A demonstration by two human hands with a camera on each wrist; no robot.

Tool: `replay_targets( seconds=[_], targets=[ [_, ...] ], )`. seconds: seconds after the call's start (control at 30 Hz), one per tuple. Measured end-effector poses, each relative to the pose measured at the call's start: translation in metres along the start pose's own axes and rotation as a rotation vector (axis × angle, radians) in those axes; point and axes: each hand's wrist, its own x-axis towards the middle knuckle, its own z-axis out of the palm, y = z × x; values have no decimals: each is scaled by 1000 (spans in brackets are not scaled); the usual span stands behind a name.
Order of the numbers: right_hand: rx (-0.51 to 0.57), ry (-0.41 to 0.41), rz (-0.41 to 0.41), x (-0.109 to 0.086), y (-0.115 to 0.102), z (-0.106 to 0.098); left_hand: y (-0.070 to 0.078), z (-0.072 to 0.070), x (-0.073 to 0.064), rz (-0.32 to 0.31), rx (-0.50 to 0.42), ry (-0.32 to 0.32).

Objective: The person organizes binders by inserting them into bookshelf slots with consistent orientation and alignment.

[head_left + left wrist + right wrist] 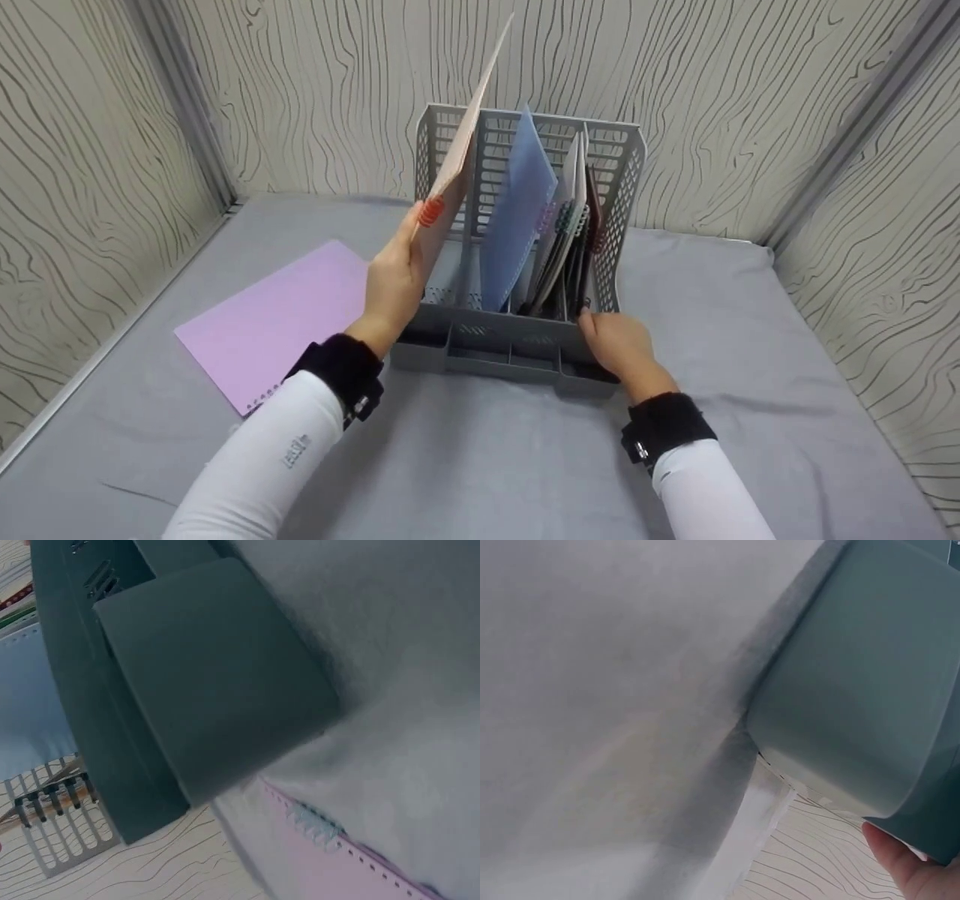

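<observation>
My left hand [394, 281] holds a peach spiral notebook [459, 154] with an orange coil by its near edge. The notebook stands upright and tilted over the left compartment of a grey desk file organizer [517, 328]; its lower edge is partly hidden. With my right hand [621, 343] I grip the organizer's front right rim, and the right wrist view shows a fingertip [889, 844] against its side. A blue notebook [517, 217] leans in the middle compartment. Further right, several spiral notebooks [576, 195] stand close together.
A lilac spiral notebook [292, 315] lies flat on the grey cloth [480, 465], left of the organizer. Small open trays [480, 360] run along the organizer's front. Patterned panels [337, 90] enclose the table at the back and sides.
</observation>
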Motion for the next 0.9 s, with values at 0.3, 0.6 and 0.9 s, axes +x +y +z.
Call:
replay_targets(
  seconds=[0.3,0.6,0.9],
  targets=[
    [12,1,19,-1,-1,-1,-5,21,-9,-89,5,-6],
    [-4,0,7,-2,-1,2,-11,37,-26,-283,24,-157],
    [15,24,9,-3,1,3,-17,42,-35,-301,97,-215]
  ],
)
